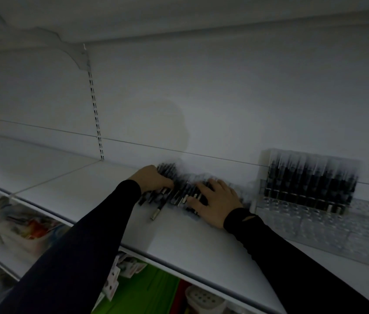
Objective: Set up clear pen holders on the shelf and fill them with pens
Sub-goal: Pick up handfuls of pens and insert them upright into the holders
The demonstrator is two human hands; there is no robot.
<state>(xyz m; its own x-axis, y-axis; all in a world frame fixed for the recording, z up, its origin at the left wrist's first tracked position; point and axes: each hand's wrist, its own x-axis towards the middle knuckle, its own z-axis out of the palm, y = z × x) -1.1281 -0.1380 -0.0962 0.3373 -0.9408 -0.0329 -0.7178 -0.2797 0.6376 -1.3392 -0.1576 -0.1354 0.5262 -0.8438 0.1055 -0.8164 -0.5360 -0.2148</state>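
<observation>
From the head camera, a white shelf [70, 177] runs across the picture, and the light is dim. A pile of dark pens [180, 189] lies flat on the shelf near the back wall. The left hand [154, 179] is on the left side of the pile, and its fingers curl down around some of the pens. The right hand [216, 201] rests on the right side of the pile with its fingers spread out flat over the pens. One pen [157, 211] sticks out of the pile toward the front edge of the shelf. Just to the right of the pile stands a clear pen holder [310, 225]. Its back rows are full of dark pens standing up, and its front rows have none. Both arms wear dark sleeves [83, 241]. Below the shelf are blurry colored things [31, 225] on a lower shelf.
</observation>
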